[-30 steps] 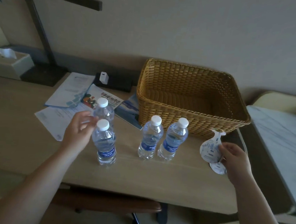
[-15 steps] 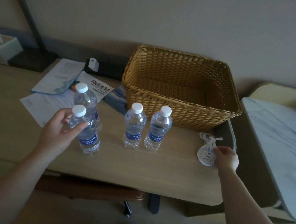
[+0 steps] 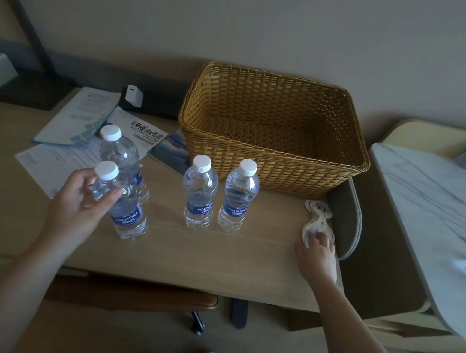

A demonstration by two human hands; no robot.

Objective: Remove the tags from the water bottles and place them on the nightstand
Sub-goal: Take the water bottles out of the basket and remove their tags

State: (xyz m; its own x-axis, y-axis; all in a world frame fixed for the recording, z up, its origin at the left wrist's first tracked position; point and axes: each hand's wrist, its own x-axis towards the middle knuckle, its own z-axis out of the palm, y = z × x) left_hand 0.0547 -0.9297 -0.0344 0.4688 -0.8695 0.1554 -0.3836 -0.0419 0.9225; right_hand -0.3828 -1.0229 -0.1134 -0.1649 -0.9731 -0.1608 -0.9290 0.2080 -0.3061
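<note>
Tags (image 3: 318, 221), white and already off the bottles, are being laid flat at the right end of the wooden desk (image 3: 218, 260), their long axis running away from the person toward the wicker basket (image 3: 272, 140); the right hand (image 3: 318, 254) is pressed on their near end with bent fingertips. The nearest water bottle (image 3: 121, 202), upright with its cap uppermost, is held below the neck between thumb and fingers of the left hand (image 3: 81, 204). Release of the tags is judged to come next, then carrying of the four untagged bottles to the nightstand, which cannot be identified with certainty.
</note>
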